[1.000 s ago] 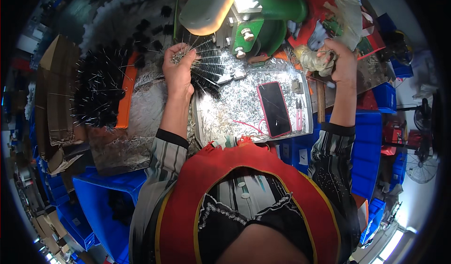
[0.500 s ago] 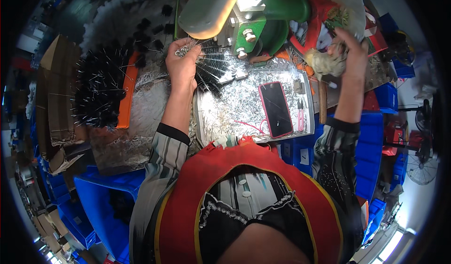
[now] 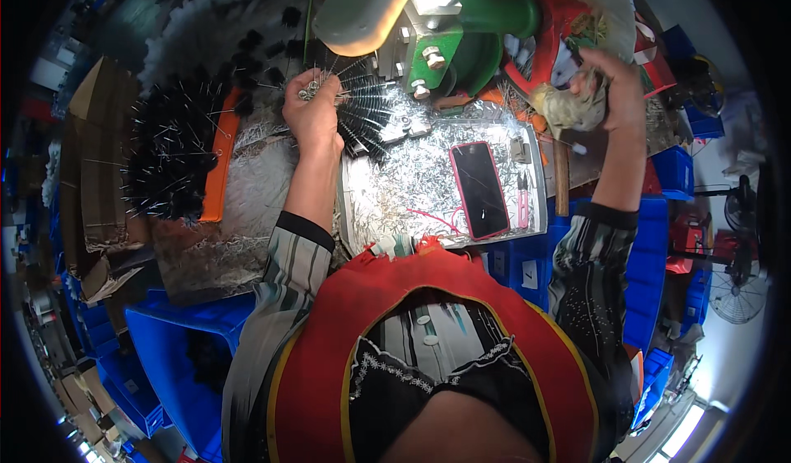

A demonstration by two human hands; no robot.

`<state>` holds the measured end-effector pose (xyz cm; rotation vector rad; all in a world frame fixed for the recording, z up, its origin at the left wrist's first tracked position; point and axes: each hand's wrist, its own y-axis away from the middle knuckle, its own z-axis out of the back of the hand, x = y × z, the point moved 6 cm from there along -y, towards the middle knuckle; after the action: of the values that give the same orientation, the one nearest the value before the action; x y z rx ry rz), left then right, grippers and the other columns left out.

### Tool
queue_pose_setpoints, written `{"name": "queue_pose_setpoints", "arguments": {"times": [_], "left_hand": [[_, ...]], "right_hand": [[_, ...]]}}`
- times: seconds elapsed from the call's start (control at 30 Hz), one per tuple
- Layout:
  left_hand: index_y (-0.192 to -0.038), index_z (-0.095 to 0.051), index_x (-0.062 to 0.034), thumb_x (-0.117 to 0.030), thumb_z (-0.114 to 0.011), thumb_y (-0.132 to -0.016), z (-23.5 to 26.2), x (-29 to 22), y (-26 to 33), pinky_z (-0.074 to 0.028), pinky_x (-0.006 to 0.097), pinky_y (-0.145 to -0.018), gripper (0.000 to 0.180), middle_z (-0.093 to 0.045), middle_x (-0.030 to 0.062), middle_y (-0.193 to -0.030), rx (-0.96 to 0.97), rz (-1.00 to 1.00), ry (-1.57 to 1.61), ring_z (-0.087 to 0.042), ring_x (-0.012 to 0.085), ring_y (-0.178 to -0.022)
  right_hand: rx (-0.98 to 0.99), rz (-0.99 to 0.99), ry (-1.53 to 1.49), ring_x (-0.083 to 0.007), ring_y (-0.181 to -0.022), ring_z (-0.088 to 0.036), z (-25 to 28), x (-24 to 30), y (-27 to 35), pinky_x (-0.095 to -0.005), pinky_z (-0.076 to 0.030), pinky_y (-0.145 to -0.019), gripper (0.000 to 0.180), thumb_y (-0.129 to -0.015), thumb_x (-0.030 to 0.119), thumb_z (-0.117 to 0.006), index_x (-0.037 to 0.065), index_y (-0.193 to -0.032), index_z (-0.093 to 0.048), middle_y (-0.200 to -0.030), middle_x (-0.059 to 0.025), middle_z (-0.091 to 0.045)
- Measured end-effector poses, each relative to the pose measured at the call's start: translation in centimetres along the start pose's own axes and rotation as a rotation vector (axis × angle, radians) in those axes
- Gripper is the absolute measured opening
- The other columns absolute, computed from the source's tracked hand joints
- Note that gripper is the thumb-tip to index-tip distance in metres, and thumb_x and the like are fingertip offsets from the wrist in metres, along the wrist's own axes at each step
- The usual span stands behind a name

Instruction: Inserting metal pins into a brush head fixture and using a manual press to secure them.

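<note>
Closed around a fanned bunch of small black-bristled wire brushes (image 3: 365, 109) is my left hand (image 3: 311, 117). Their looped wire ends show between its thumb and fingers, and the bristles spread right, below the machine's lamp. On the right, my right hand (image 3: 616, 88) has its fingers curled against a pale wad of cloth (image 3: 573, 110) beside a red curved machine part (image 3: 554, 30). What lies under the cloth is hidden. Between the hands, a green machine (image 3: 437, 51) with bolts stands over a pale tray (image 3: 400, 199) strewn with metal bits.
In the tray lie a phone (image 3: 480, 189) and small pink-handled pliers (image 3: 522, 203). A hammer's wooden handle (image 3: 562, 179) sits right of it. Leftward, a heap of black brushes (image 3: 169, 150) rests against an orange strip (image 3: 220, 166). Blue bins (image 3: 177, 339) flank me.
My left hand has shifted slightly left with the brush bunch, bringing the wire loops more into sight. The right hand stays at the cloth, moved only a little.
</note>
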<state>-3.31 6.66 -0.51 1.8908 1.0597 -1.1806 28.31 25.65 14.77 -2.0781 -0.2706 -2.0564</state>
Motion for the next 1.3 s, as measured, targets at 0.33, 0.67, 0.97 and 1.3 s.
{"name": "queue_pose_setpoints", "arguments": {"times": [0.33,0.67,0.97,1.3], "left_hand": [[-0.094,-0.056,0.002,0.007,-0.065,-0.071,-0.8,-0.4,-1.1,-0.048,0.025,-0.063,0.025,-0.06,0.0096,-0.082,0.004,-0.064,-0.084,-0.059,0.0146,-0.069],[-0.09,-0.057,0.0007,-0.001,-0.069,-0.073,-1.2,-0.9,-0.8,-0.047,0.024,-0.06,0.021,-0.06,0.0082,-0.077,0.039,-0.074,-0.135,-0.056,0.0123,-0.065],[-0.111,-0.045,0.0017,0.001,-0.071,-0.067,-0.6,-1.5,1.6,-0.049,0.028,-0.071,0.05,-0.057,0.0136,-0.096,0.366,0.03,-0.227,-0.056,0.016,-0.083],[-0.107,-0.048,0.0019,0.01,-0.066,-0.066,-1.0,-1.4,1.7,-0.05,0.026,-0.067,0.046,-0.057,0.0131,-0.091,0.139,-0.046,-0.161,-0.058,0.0162,-0.075]], "right_hand": [[0.169,-0.053,0.165,-0.0145,-0.042,-0.05,-1.4,2.9,-0.9,-0.028,-0.043,-0.044,0.023,-0.074,0.025,-0.065,0.006,-0.063,-0.057,-0.049,-0.002,-0.049],[0.018,0.587,-0.065,-0.0143,-0.052,-0.055,-0.5,-7.6,1.3,-0.0255,-0.041,-0.05,0.008,-0.074,0.003,-0.058,-0.001,-0.067,-0.057,-0.061,-0.008,-0.057],[-0.069,0.191,-0.04,-0.0193,-0.051,-0.055,1.5,-5.4,-0.2,-0.0286,-0.045,-0.053,0.011,-0.07,0.006,-0.063,-0.004,-0.072,-0.058,-0.061,-0.0114,-0.056],[0.2,-0.094,0.049,-0.0162,-0.045,-0.053,-0.2,0.3,-1.2,-0.0274,-0.042,-0.046,0.018,-0.074,0.018,-0.063,0.0,-0.071,-0.061,-0.053,-0.0072,-0.053]]}}
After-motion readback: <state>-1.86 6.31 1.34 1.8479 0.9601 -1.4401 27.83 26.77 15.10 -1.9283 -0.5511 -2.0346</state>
